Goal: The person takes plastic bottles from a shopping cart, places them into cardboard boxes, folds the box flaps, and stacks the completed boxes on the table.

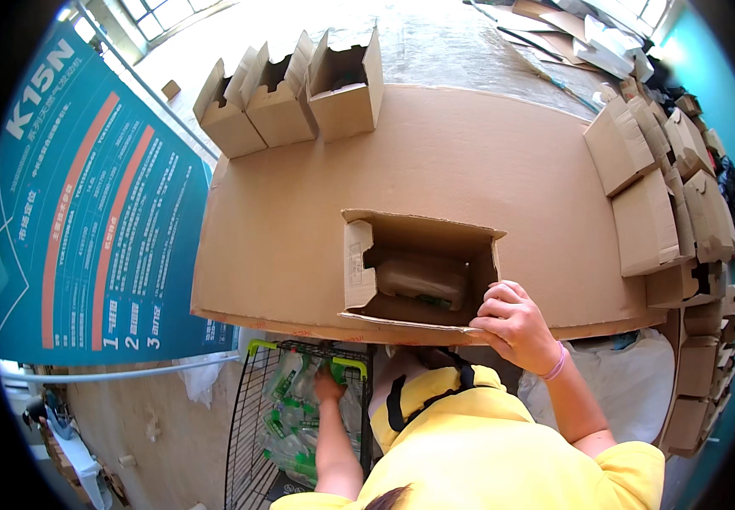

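An open cardboard box [359, 263] stands on the cardboard-covered table in front of me. Inside it lies a clear plastic bottle [418, 283], partly in shadow. My right hand [510, 319] grips the box's near right corner, thumb and fingers closed over the cardboard edge. Down to the left, my left hand [330, 385] reaches into a black wire basket [244, 442]. Several clear plastic bottles [287, 425] with green parts fill that basket. The left fingers are hidden among them, so whether they grip one does not show.
Three open boxes [287, 110] stand side by side at the table's far left corner. More cardboard boxes [648, 212] are stacked along the right edge. A blue banner [104, 212] hangs on a metal frame at the left. White sacking [614, 382] lies below the table's right front.
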A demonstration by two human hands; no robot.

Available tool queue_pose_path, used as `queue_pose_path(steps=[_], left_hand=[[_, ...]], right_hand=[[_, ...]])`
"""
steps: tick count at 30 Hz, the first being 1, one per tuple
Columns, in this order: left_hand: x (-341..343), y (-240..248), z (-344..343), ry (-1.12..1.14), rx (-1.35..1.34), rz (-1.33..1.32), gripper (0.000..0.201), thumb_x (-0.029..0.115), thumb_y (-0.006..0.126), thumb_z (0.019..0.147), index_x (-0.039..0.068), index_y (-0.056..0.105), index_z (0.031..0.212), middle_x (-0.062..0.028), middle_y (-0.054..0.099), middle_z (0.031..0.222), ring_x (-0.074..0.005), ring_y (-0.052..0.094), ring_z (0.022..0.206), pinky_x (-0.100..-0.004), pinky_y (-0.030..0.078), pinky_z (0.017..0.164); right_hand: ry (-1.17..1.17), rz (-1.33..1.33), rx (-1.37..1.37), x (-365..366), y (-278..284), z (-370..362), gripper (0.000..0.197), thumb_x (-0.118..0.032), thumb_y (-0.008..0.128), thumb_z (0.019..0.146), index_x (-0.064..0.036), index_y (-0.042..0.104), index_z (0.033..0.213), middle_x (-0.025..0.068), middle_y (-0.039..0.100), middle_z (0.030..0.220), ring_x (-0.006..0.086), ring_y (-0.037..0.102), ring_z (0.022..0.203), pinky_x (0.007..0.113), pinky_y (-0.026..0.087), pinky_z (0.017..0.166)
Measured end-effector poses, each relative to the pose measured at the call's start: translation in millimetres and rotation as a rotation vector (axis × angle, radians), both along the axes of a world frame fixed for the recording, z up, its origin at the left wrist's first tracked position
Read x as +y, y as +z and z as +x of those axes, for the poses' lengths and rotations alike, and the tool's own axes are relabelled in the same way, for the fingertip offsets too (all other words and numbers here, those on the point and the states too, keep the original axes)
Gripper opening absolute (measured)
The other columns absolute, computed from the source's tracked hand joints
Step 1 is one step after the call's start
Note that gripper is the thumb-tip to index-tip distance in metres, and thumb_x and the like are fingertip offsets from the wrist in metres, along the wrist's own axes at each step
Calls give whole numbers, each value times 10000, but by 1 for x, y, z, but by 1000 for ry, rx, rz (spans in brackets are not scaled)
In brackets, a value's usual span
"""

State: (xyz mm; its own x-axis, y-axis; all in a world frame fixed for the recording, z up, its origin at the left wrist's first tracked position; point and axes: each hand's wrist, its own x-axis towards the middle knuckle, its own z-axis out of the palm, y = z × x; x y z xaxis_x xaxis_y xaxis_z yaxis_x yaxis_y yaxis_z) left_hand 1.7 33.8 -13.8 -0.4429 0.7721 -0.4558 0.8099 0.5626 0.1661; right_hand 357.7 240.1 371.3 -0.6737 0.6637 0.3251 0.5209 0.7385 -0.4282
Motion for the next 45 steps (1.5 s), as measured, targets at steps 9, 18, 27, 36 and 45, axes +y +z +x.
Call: queue_pose_path(steps=[9, 18, 27, 36, 45], left_hand=[[5, -50, -46, 35, 4, -382, 887, 459, 912, 554, 73, 541, 1262, -176, 584, 1319, -334, 563, 1223, -460, 506, 976], [-39, -67, -60, 354, -381, -248, 987, 513, 881, 549, -55, 521, 1271, -239, 586, 1301, -389, 572, 1198, -470, 497, 960], [-27, 165, -56, 1040, -1065, 882, 653, 362, 754, 814, 67, 484, 1330, -137, 618, 1073, -261, 646, 940, -413, 524, 897], [155, 415, 2, -15, -1806, 1593, 752, 472, 748, 776, 30, 431, 1295, -139, 484, 1145, -268, 490, 1091, -427, 410, 1025], [261, 429, 140, -781, -781, 474, 681, 179, 876, 581, -21, 580, 1161, -151, 683, 981, -214, 659, 910, -324, 527, 853]], right_hand=[[-4, 10, -51, -7, 2, 0, 95, -97, 748, 717, -59, 684, 776, 24, 612, 791, 227, 586, 931, 395, 468, 964], [-7, 28, -21, -6, 3, -1, 81, -85, 731, 717, -55, 673, 766, 29, 610, 789, 230, 585, 937, 393, 470, 956], [21, 41, 5, -4, -3, 5, 61, -67, 709, 726, -58, 674, 775, 27, 606, 797, 225, 575, 922, 383, 463, 955], [68, 72, 57, -9, -11, 6, 82, -75, 711, 699, -60, 641, 737, 40, 579, 781, 234, 573, 936, 407, 460, 966], [-41, 118, 171, -15, -20, 13, 66, -82, 697, 718, -70, 645, 757, 60, 591, 834, 245, 577, 989, 457, 429, 1061]])
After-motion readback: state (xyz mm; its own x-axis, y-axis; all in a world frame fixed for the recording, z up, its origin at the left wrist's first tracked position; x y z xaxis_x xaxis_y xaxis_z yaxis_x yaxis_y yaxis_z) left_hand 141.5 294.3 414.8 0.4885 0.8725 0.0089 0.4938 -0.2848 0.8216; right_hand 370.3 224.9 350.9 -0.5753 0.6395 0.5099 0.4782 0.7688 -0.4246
